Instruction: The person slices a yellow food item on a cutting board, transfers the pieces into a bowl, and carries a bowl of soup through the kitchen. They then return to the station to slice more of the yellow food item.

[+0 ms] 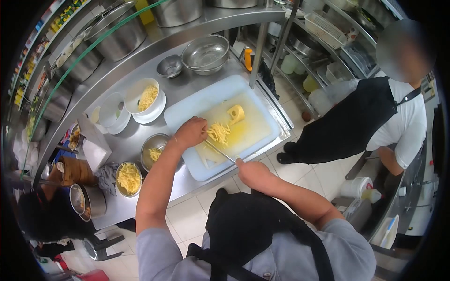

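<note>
My right hand [255, 175] is closed round the handle of a knife [220, 151], whose narrow blade slants across the cutting board [183, 110]. My left hand [192, 132] is at the blade's far end, fingers curled down beside a heap of thin yellow strips [218, 133]. Whether those fingers pinch the blade tip or strips is hidden. Just beyond the heap lies a larger yellow piece [236, 114] with a hole in it. Wet yellow juice stains the board around them.
Left of the board are a white bowl of strips [148, 97], a metal bowl of strips [129, 179] and another metal bowl [156, 146]. Metal colanders [205, 52] stand behind. A co-worker in a black apron [351, 117] stands on the right. Pots [117, 30] line the upper shelf.
</note>
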Available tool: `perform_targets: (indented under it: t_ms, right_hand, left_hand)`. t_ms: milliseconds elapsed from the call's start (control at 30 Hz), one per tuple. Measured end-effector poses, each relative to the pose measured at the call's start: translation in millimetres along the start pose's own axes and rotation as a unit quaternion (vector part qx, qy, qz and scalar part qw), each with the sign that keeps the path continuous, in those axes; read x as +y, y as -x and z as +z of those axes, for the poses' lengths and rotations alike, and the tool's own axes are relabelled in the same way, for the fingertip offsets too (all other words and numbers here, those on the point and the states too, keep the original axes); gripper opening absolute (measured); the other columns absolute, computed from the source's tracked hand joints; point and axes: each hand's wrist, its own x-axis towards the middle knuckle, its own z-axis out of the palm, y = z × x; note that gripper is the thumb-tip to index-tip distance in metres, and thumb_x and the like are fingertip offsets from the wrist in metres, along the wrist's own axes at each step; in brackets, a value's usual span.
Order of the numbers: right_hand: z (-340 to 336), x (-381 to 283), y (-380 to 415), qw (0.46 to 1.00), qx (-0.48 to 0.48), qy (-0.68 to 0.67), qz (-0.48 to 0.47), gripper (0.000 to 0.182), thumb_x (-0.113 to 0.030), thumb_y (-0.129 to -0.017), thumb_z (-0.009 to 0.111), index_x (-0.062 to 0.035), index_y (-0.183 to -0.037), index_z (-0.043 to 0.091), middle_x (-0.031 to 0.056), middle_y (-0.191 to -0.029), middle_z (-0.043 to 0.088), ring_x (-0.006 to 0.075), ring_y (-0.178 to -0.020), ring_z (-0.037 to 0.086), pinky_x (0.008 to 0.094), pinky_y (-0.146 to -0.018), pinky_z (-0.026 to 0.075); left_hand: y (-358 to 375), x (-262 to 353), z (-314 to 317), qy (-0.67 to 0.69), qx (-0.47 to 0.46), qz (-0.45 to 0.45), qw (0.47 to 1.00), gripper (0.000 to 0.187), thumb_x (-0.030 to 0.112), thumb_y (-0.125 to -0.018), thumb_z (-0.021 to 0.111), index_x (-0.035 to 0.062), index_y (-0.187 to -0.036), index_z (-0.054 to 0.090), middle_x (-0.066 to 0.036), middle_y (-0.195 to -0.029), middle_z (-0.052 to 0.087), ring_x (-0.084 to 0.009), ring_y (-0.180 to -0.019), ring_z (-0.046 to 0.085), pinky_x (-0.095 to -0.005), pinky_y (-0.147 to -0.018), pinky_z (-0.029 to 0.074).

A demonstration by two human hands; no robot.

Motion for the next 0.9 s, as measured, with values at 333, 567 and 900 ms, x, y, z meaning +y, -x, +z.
perform_targets:
  t_ms: [333,567,900]
  right_hand:
    - [-23,24,-14,0.998,0.023,-0.023,0.049,0.028,-0.010,-0.091,0.053,0.0061,-0.113,0.057,0.0270,-0.086,0.071,0.0451,-0.085,0.071,0.0545,-0.078,0.056]
    - [-25,14,9,0.999,0.022,-0.011,0.030,0.030,-0.009,-0.092,0.050,0.0087,-0.115,0.055,0.0270,-0.079,0.069,0.0465,-0.080,0.070,0.0555,-0.076,0.055]
    - [-15,15,16,1.000,0.014,0.012,0.012,0.032,-0.009,-0.091,0.052,0.0093,-0.117,0.053,0.0268,-0.077,0.069,0.0457,-0.074,0.069,0.0559,-0.070,0.056]
  left_hand:
    - [27,36,-45,0.253,0.011,-0.148,0.956,0.019,0.012,-0.088,0.071,0.0020,-0.104,0.072,-0.013,-0.086,0.070,-0.0225,-0.081,0.064,-0.0320,-0.078,0.052]
    - [52,27,33,0.056,0.202,-0.032,0.977,0.018,0.010,-0.089,0.069,0.0020,-0.105,0.070,-0.014,-0.108,0.071,-0.0323,-0.104,0.067,-0.0415,-0.090,0.056]
    - [59,33,73,-0.029,0.234,0.040,0.971,0.012,0.006,-0.090,0.063,0.0003,-0.098,0.068,-0.015,-0.110,0.069,-0.0333,-0.109,0.064,-0.0433,-0.095,0.055]
